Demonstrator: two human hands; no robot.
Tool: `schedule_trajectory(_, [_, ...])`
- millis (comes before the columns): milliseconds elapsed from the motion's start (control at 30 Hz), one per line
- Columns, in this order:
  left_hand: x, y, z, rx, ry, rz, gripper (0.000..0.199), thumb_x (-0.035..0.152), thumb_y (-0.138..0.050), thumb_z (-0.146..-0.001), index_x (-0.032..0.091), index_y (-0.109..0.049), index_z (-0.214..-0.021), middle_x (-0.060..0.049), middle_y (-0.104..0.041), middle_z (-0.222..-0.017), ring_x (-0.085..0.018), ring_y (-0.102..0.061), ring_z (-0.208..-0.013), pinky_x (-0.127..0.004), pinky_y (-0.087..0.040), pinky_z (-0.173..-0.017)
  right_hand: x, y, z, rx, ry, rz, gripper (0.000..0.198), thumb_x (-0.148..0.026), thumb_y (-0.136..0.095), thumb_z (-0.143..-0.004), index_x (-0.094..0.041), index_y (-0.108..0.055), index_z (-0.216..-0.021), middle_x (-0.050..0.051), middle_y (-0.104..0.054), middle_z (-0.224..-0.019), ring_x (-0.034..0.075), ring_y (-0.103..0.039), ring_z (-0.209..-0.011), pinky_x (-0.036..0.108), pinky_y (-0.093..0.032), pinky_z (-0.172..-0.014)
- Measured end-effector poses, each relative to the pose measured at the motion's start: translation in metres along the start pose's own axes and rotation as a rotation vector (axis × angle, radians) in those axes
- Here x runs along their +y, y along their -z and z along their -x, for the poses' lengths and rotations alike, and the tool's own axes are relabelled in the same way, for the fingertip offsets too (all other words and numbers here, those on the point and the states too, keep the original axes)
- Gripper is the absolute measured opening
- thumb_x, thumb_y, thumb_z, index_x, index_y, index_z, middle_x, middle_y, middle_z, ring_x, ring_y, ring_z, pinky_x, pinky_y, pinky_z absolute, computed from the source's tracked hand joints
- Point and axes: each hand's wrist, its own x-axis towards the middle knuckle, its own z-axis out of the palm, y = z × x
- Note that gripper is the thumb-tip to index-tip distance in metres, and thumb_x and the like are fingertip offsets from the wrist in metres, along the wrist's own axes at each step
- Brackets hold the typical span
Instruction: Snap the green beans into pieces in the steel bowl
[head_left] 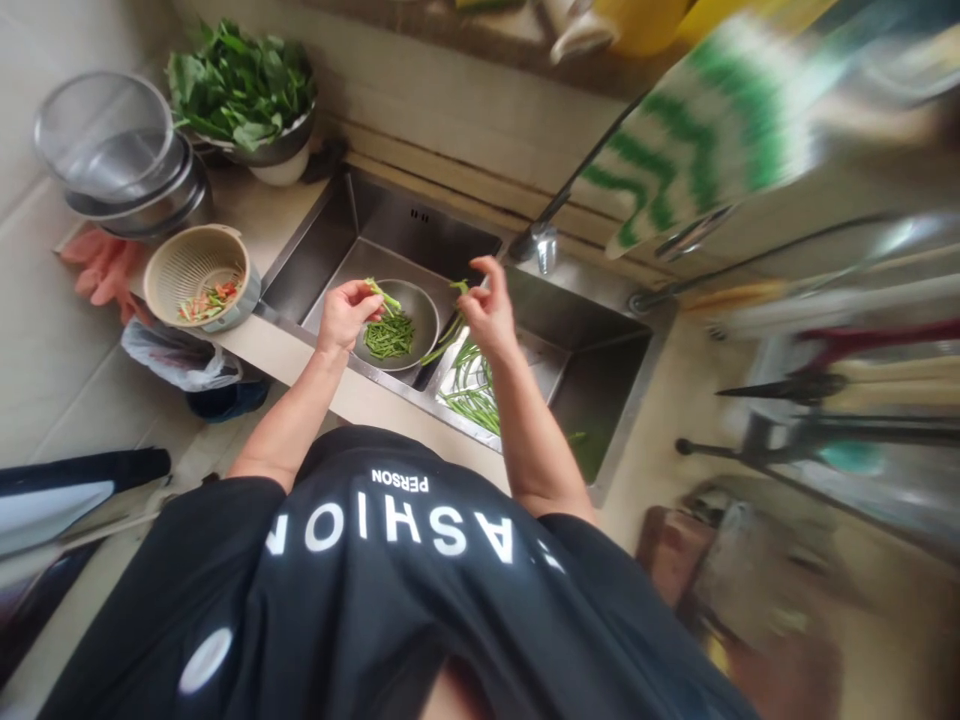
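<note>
Above the left sink basin my left hand [349, 315] pinches short green bean pieces [384, 294] between thumb and fingertips. My right hand [489, 308] grips a long green bean [444, 342] that hangs down towards the divider, its index finger raised. Below the left hand, a round metal bowl [426, 312] holds a heap of short green bean pieces [390, 336]. More long green beans [474, 400] lie in the right basin, partly hidden by my right forearm.
A faucet [546, 248] stands behind the double sink [517, 250]. To the left are a beige colander [161, 275] with scraps, stacked metal bowls [142, 190], pink gloves [97, 265] and a bowl of leafy greens [240, 90]. A green-striped cloth [697, 130] hangs at the right; scissors [810, 385] are nearby.
</note>
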Motion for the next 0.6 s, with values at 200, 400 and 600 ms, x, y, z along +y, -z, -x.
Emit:
schedule_trajectory(200, [-0.004, -0.024, 0.009, -0.061, 0.095, 0.089, 0.028, 0.023, -0.080, -0.057, 0.015, -0.062, -0.075, 0.004, -0.065, -0.064, -0.007, -0.060, -0.052, -0.016, -0.048, -0.049, -0.012, -0.038, 0.015, -0.208, 0.299, 0.392, 0.027, -0.035, -0.055, -0.086, -0.018, -0.074, -0.095, 0.004, -0.064, -0.083, 0.017, -0.056, -0.078, 0.032, -0.044, -0.078])
schedule_trajectory(400, [-0.018, -0.022, 0.005, -0.086, -0.022, 0.003, 0.025, 0.026, -0.077, -0.061, 0.016, -0.061, -0.077, 0.003, -0.064, -0.066, -0.009, -0.060, -0.056, -0.019, -0.049, -0.052, -0.014, -0.040, 0.016, -0.277, 0.387, 0.551, 0.028, -0.034, -0.052, -0.091, -0.016, -0.072, -0.096, 0.004, -0.061, -0.078, 0.017, -0.053, -0.072, 0.030, -0.041, -0.072])
schedule_trajectory(600, [-0.013, -0.015, 0.009, -0.204, -0.340, -0.529, 0.033, 0.030, -0.066, -0.080, 0.018, -0.060, -0.111, -0.009, -0.068, -0.106, -0.019, -0.067, -0.089, -0.032, -0.056, -0.076, -0.015, -0.042, 0.012, -0.269, 0.396, 0.652, 0.020, -0.021, -0.051, -0.085, -0.015, -0.070, -0.080, 0.005, -0.061, -0.077, 0.016, -0.053, -0.073, 0.029, -0.040, -0.073])
